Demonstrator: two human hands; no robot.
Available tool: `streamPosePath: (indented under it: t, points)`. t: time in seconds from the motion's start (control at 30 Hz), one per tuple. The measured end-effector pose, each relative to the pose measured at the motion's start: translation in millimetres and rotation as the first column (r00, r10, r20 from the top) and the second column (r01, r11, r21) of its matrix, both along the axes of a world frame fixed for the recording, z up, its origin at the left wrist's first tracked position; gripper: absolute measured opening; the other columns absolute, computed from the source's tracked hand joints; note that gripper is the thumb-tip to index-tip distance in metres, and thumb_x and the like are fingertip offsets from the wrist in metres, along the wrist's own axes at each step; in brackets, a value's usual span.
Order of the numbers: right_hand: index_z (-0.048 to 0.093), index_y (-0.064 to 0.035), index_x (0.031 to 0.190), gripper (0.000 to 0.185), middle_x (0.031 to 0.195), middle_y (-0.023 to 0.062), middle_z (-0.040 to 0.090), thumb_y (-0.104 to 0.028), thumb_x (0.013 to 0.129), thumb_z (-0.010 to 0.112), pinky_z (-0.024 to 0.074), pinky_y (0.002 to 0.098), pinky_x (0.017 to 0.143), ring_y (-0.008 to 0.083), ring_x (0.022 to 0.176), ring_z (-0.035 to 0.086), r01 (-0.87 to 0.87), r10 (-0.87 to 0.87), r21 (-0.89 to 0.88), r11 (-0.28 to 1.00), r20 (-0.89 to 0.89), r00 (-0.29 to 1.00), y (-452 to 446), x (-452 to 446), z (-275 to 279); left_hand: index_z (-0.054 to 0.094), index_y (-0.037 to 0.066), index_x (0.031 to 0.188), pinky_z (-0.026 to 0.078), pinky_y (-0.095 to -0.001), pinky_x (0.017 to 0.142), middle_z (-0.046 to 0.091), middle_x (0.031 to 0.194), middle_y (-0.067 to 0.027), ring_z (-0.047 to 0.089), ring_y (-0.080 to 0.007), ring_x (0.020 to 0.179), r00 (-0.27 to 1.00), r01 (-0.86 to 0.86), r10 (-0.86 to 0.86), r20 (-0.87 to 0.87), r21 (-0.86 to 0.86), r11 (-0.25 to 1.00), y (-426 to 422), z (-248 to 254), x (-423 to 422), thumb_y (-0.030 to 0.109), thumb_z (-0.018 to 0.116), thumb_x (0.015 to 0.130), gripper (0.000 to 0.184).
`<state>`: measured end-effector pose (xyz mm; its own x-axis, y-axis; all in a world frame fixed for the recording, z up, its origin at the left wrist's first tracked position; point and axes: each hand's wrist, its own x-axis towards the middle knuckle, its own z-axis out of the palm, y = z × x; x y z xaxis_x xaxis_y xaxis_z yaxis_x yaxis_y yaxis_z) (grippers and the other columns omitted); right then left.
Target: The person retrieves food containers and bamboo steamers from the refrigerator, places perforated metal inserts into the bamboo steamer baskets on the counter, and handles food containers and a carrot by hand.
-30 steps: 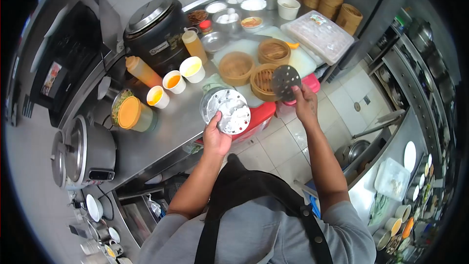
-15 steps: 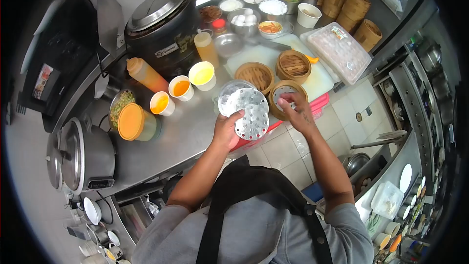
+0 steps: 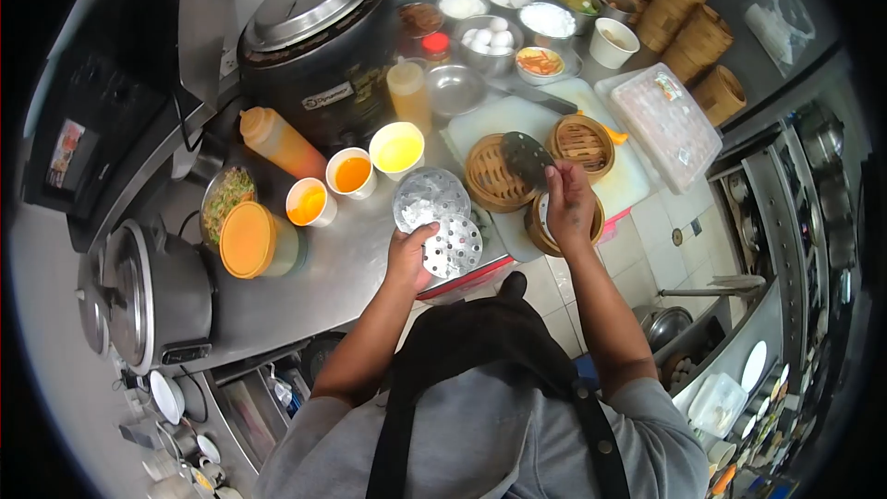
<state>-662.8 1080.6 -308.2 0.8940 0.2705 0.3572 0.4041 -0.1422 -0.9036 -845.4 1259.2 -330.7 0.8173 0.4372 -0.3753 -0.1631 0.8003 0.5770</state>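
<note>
Currently, of three bamboo baskets, one is judged to be fitted and two are unfitted. In the near basket point(image 3: 540, 240), a pale disc point(image 3: 543, 212) is seen inside the rim, partly covered by the right hand point(image 3: 571, 211); whether it is seated flat cannot be told. In the left basket point(image 3: 490, 178), the slats are exposed, and a dark perforated disc point(image 3: 528, 161) is held tilted above them, its edge pinched between the thumb and fingers of the right hand. In the far basket point(image 3: 584, 136), bare slats are shown and no disc is seen. A shiny perforated disc point(image 3: 453, 248) is clamped under the thumb of the left hand point(image 3: 407, 259), partly overlapping a clear round container point(image 3: 427, 192); whether the container is also gripped cannot be told. The baskets are grouped closely at the cutting board point(image 3: 605, 97), on which a knife point(image 3: 552, 102) is laid behind them. The right side is bordered by a lidded plastic box point(image 3: 662, 120). On the bench point(image 3: 346, 268), three paper cups point(image 3: 352, 174) are placed left of the container, with a squeeze bottle point(image 3: 409, 97) behind. Access to the left basket is partly obstructed by the held disc; no obstruction is seen over the far basket's slats.
</note>
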Motion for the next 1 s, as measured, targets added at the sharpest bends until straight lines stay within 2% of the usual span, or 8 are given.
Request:
streamPosePath:
  t: [0.03,0.07,0.13,0.2,0.33,0.43,0.57,1.0]
  points:
    - [0.062,-0.003,0.096,0.012,0.092,0.0117,0.065,-0.014,0.094,0.058,0.0486,0.0326,0.074,0.0232,0.086,0.065,0.005,0.021,-0.285,0.959,0.086,0.996,2.0,-10.9,37.0,0.051,0.003,0.124,0.055,-0.0459,0.086,0.064,0.11,-0.0133,0.065,-0.0299,0.099,1.0,0.021,-0.021,0.017,-0.004,1.0,3.6,-0.1,-2.7,-0.004,0.06,0.079,0.047]
    - [0.062,-0.003,0.096,0.012,0.092,0.0117,0.065,-0.014,0.094,0.058,0.0486,0.0326,0.074,0.0232,0.086,0.065,-0.017,0.04,-0.278,0.96,0.079,0.996,3.9,-5.7,32.3,0.051,0.003,0.124,0.055,-0.0459,0.086,0.064,0.11,-0.0133,0.065,-0.0299,0.099,1.0,0.001,-0.001,0.01,0.003,1.0,5.1,1.0,-3.6,-0.004,0.06,0.079,0.047]
    - [0.064,-0.0028,0.097,0.02,0.09,0.0128,0.067,-0.022,0.092,0.06,0.0452,0.0391,0.086,0.029,0.094,0.063,-0.035,0.529,-0.69,0.723,0.52,0.67,2.0,10.3,14.7,0.052,0.002,0.123,0.054,-0.0452,0.088,0.063,0.112,-0.0129,0.064,-0.0283,0.102,0.999,0.028,-0.028,0.037,0.009,1.0,4.3,4.1,-3.7,-0.004,0.059,0.081,0.044]
    - [0.066,-0.0041,0.096,0.027,0.091,0.0123,0.067,-0.03,0.092,0.058,0.04,0.0424,0.094,0.0308,0.096,0.062,-0.056,0.583,-0.738,0.673,0.482,0.655,1.1,3.2,16.7,0.053,0.003,0.123,0.054,-0.0437,0.088,0.063,0.113,-0.0128,0.065,-0.0272,0.102,0.998,0.011,-0.013,0.055,0.031,0.999,-0.7,12.4,0.1,-0.004,0.06,0.08,0.044]
    - [0.067,-0.0025,0.099,0.03,0.097,0.0104,0.067,-0.031,0.09,0.064,0.0466,0.0384,0.084,0.0262,0.09,0.064,-0.401,0.414,-0.52,0.754,-0.096,0.905,5.9,0.4,20.4,0.052,0.002,0.125,0.055,-0.0407,0.087,0.064,0.114,-0.0132,0.065,-0.0256,0.101,0.994,0.047,-0.05,0.097,0.035,0.998,-16.8,20.6,9.4,-0.004,0.06,0.08,0.046]
    - [0.066,-0.0009,0.1,0.029,0.085,0.0002,0.066,-0.028,0.091,0.066,0.0454,0.0248,0.073,0.0085,0.079,0.058,-0.525,0.5,0.155,0.837,-0.606,0.618,22.7,-6.6,22.8,0.051,-0.001,0.126,0.053,-0.0402,0.089,0.064,0.114,-0.013,0.065,-0.024,0.102,0.982,0.156,-0.166,0.093,0.106,0.982,-28.8,19.0,20.9,-0.006,0.06,0.078,0.049]
    - [0.067,-0.0058,0.099,0.018,0.085,-0.0013,0.066,-0.02,0.088,0.069,0.0427,0.0236,0.065,0.0064,0.075,0.057,-0.456,0.528,0.348,0.819,-0.769,0.361,7.7,8.8,25.5,0.048,0.001,0.129,0.052,-0.0399,0.091,0.062,0.117,-0.0135,0.064,-0.0248,0.104,0.975,0.193,-0.206,0.088,0.134,0.972,-40.0,19.5,30.8,-0.004,0.063,0.076,0.056]
    - [0.065,-0.0098,0.089,0.009,0.083,-0.0012,0.066,-0.017,0.087,0.07,0.0473,0.0236,0.063,0.0074,0.072,0.061,-0.225,0.561,0.519,0.824,-0.696,0.448,-30.7,54.5,36.1,0.048,0.001,0.127,0.052,-0.0416,0.09,0.063,0.113,-0.0142,0.065,-0.0264,0.101,0.967,0.227,-0.234,0.096,0.075,0.971,-48.4,2.3,37.2,-0.002,0.066,0.073,0.057]
